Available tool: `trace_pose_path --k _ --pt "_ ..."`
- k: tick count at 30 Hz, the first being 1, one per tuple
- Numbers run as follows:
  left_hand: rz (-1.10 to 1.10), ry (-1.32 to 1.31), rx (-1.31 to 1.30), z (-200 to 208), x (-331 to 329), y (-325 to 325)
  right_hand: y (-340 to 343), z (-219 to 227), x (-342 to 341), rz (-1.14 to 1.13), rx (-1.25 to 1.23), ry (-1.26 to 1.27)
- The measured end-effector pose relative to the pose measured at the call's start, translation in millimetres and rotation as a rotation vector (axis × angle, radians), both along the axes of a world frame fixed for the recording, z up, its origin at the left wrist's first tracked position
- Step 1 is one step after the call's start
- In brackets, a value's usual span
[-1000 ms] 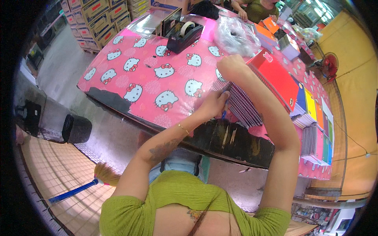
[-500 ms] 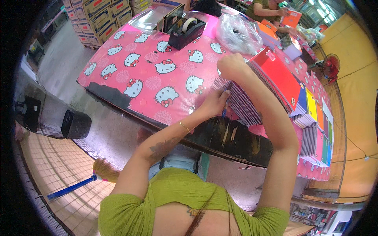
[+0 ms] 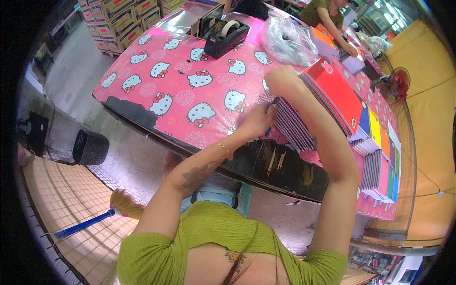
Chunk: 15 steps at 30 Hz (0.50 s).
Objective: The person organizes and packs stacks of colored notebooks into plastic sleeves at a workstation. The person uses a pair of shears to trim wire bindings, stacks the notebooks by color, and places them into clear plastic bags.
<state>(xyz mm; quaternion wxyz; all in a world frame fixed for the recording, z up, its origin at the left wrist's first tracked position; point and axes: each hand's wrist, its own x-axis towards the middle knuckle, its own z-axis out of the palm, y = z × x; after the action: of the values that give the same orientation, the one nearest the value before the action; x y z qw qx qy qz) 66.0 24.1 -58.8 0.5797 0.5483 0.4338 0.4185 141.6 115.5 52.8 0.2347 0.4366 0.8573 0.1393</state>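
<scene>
A row of spiral-bound notebooks lies close-packed near the table's front edge, coil edges facing up. At its left end my left hand is closed around a slim blue tool, most of it covered by the fingers. My right hand is curled at the far end of the same row, its wrist bent over the coils. Whatever its fingers grip is hidden behind the hand. Beneath my right forearm's outer side, red-covered notebooks are stacked against the row.
Notebooks with coloured covers and another pile stand at the right. A black tape dispenser and clear plastic bag sit farther back on the pink patterned table. Across it, a co-worker's hand touches notebooks.
My left hand has shifted slightly up and left with the blue tool. My right hand has barely moved. The co-worker's hand has come down from a raised orange notebook onto a pile.
</scene>
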Motion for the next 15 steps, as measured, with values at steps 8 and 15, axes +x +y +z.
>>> trace_pose_path --k 8,15 --pt "-0.052 -0.06 -0.072 -14 -1 -12 -6 1 -11 -0.077 -0.047 -0.035" --pt "0.007 0.021 0.039 -13 0 2 0 -13 0 0.015 0.024 0.033"
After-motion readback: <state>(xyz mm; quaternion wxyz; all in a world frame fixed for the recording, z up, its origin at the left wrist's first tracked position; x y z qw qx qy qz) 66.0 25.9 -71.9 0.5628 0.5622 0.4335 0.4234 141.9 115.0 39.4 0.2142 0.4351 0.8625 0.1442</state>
